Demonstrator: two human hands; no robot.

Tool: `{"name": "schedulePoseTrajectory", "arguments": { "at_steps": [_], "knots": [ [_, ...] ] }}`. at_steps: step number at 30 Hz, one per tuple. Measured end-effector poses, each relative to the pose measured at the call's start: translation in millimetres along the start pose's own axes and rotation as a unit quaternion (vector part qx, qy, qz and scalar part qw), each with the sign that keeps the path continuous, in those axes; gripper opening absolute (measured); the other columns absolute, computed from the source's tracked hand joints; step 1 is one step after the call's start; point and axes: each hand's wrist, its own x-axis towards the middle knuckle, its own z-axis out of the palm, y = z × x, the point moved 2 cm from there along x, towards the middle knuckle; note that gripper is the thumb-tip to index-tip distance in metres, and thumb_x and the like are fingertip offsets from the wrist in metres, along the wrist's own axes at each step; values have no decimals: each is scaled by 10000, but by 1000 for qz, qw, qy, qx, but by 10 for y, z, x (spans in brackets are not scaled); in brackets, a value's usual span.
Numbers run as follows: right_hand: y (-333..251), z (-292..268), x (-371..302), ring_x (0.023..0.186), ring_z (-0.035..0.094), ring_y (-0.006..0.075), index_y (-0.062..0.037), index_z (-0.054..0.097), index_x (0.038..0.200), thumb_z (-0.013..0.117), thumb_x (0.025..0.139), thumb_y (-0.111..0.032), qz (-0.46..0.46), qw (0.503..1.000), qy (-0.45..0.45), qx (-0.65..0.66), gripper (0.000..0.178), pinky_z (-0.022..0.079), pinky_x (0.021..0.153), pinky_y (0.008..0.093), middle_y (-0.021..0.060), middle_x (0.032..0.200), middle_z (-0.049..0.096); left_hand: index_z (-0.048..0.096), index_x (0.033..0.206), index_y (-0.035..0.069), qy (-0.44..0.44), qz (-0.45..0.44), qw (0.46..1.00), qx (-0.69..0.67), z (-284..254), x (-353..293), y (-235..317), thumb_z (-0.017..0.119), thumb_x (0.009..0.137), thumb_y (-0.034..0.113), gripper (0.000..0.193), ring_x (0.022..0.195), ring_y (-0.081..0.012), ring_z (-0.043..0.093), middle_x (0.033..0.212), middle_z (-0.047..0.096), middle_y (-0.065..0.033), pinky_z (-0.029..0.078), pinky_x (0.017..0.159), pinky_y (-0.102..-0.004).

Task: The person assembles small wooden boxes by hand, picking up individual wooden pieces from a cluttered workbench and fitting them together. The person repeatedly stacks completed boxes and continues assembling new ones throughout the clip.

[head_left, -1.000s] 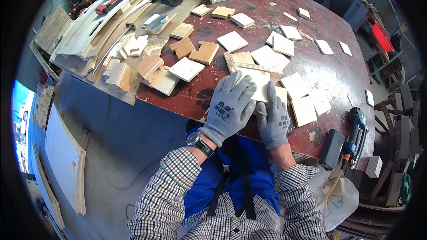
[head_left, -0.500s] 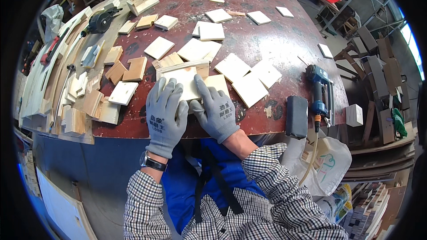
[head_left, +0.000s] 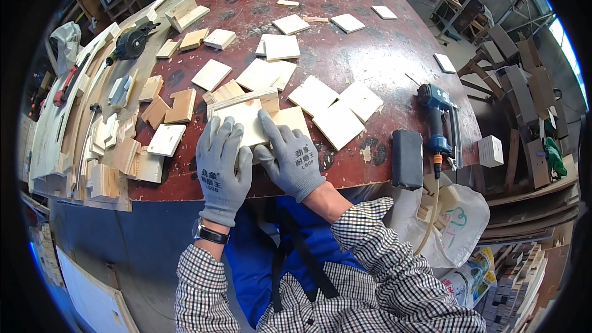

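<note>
**Your two gloved hands on a pale wooden board at the near edge of a dark red tabletop**

Your left hand (head_left: pixel 223 163) and right hand (head_left: pixel 290 161), both in grey gloves, are side by side on a pale board (head_left: pixel 237 113). The board lies in front of you, left of centre on the tabletop (head_left: pixel 394 105), with a raised wooden strip (head_left: pixel 248 99) along its far edge. Your left fingers stretch over its left part; your right forefinger reaches onto its face from the right. Both thumbs are near its near side. You are touching the board, but whether your fingers are grasping it or only pressing cannot be told, as the gloves hide the underside.

Just right of the board, partly behind your right hand, is a yellowish square (head_left: pixel 292 121) of wood. Beyond it, three pale squares (head_left: pixel 338 124) lie close together. To the left are notched brown blocks (head_left: pixel 180 106) and a heap of offcuts.

Farther right, a blue nail gun (head_left: pixel 436 120) stands near a dark grey box (head_left: pixel 407 159), its hose (head_left: pixel 430 216) running down past the edge. You wear a checked shirt (head_left: pixel 394 253), and a watch (head_left: pixel 211 232) on your left wrist.
</note>
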Motion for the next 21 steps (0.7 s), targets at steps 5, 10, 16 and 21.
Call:
{"name": "schedulePoseTrajectory", "arguments": {
  "at_steps": [5,10,16,21],
  "knots": [
    [-20,-16,-9,869,643,363,40,373,1612,647,1021,-402,-2,999,-15,-38,788,509,806,486,213,1081,672,666,1360,29,-3,2,1000,-2,17,8,-1,626,1004,173,386,1491,-392,466,1490,612,-157,373,1221,-527],
    [-22,40,-51,879,637,379,78,409,1557,680,972,-507,25,997,-6,-67,871,500,793,503,224,1133,663,666,1365,28,-3,2,1000,-6,23,14,-7,625,1002,165,390,1489,-394,470,1487,615,-158,375,1218,-529],
    [-40,42,-56,907,635,380,73,424,1540,679,969,-510,24,996,-28,-79,855,499,805,501,224,1178,651,671,1357,28,2,4,1000,-5,15,13,-1,625,998,158,384,1470,-401,487,1468,625,-163,389,1209,-531],
    [-40,15,-54,906,635,381,68,447,1524,667,981,-511,20,996,-27,-80,824,501,803,497,229,1169,651,672,1356,33,5,5,1000,-7,18,22,3,626,996,155,382,1460,-404,491,1463,626,-158,399,1202,-533]
  ]
}}
